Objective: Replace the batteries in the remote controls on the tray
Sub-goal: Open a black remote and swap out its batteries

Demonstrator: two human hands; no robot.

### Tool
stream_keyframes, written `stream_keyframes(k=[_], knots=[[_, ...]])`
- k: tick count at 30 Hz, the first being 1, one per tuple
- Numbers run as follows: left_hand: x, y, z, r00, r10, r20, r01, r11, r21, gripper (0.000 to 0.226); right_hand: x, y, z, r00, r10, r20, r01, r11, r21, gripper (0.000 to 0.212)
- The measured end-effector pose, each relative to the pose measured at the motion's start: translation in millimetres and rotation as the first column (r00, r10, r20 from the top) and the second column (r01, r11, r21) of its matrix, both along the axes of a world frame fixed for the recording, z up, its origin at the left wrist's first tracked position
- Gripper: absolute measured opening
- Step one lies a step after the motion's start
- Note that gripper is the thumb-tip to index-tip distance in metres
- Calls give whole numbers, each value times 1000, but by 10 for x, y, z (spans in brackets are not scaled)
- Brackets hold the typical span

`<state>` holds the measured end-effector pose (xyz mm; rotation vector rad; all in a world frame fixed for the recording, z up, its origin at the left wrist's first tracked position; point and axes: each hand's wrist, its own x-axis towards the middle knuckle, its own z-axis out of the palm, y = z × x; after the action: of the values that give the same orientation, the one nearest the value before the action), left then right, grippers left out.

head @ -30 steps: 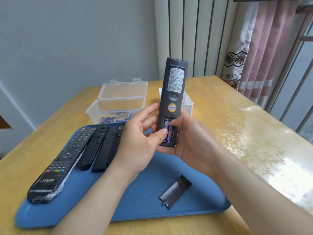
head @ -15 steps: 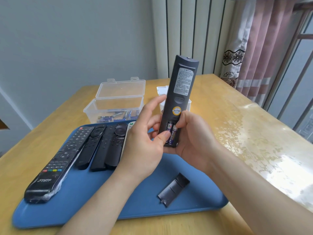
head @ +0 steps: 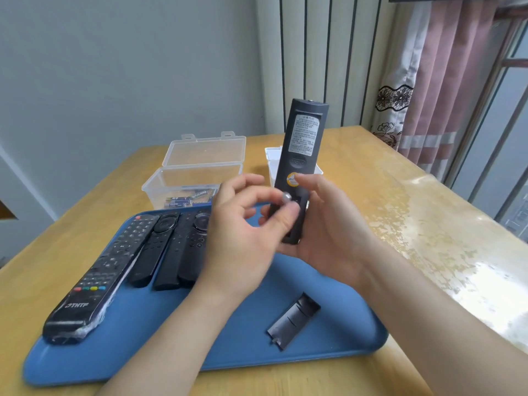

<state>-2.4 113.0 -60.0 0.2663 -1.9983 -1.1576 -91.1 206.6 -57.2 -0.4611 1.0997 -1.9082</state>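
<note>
Daylight poured in from the window [head: 503, 115] at right, and glare washed white across the glossy table [head: 445, 241]. The left hand [head: 245, 238] smeared with motion blur. Wide-angle distortion bowed the frame edges; shadows stayed soft.

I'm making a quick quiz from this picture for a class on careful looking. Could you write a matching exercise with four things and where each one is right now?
Things:
1. Grey remote
2. Battery cover
3. Spare batteries
4. Battery just pulled out

Places:
A. Lying loose on the blue tray
B. Inside the clear box
C. Held upright in the right hand
D. Pinched in the left hand's fingers

Pairs: 1-C, 2-A, 3-B, 4-D
</note>
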Motion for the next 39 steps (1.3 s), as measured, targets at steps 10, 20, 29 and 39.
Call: stream_keyframes(k=[10, 20, 29, 39], knots=[[70, -198, 168, 926, -377, 33, 249, 673, 697, 33, -34, 17, 26, 985, -150, -81, 157, 983, 91, 35], [56, -111, -46, 959, 42, 279, 68, 926, -372, 12, -38, 53, -3, 941, -168, -294, 209, 971, 116, 31], [82, -134, 26, 980, 112, 165, -2, 831, -556, 27, 0, 75, 0, 868, -156, -472, 232, 967, 107, 34], [131, -104, 89, 983, -46, 180, 129, 866, -484, 43, 75, 54, -7, 791, -171, -588, 285, 953, 107, 35]])
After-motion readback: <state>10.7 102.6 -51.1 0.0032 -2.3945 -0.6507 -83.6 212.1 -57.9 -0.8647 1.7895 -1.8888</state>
